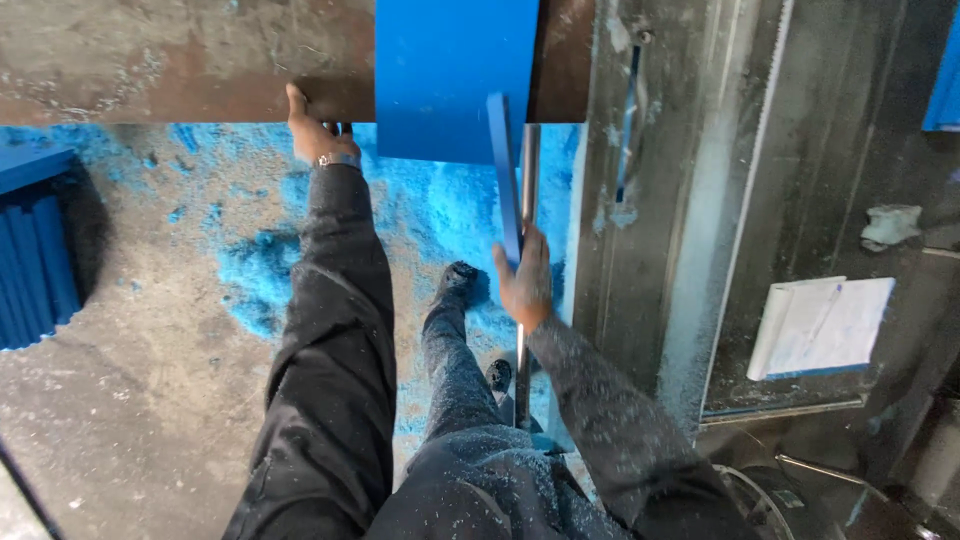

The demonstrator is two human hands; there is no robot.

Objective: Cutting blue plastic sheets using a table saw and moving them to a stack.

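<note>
My left hand (pixel 315 130) grips the near edge of a rusty brown metal table (pixel 180 60) at the top left; a watch sits on that wrist. My right hand (pixel 525 280) is wrapped around the near end of a narrow blue plastic strip (pixel 503 170) standing on edge beside a metal rail (pixel 528 190). A large blue plastic sheet (pixel 455 70) lies on the table just beyond the strip. Both sleeves are dark and dusted with pale shavings.
Blue shavings (pixel 420 220) cover the concrete floor under the table. A stack of blue strips (pixel 35 260) lies at the left. A grey machine bed with a band saw blade (pixel 760 130) stands to the right, with a white notepad (pixel 820 325) and a rag (pixel 890 225) on it.
</note>
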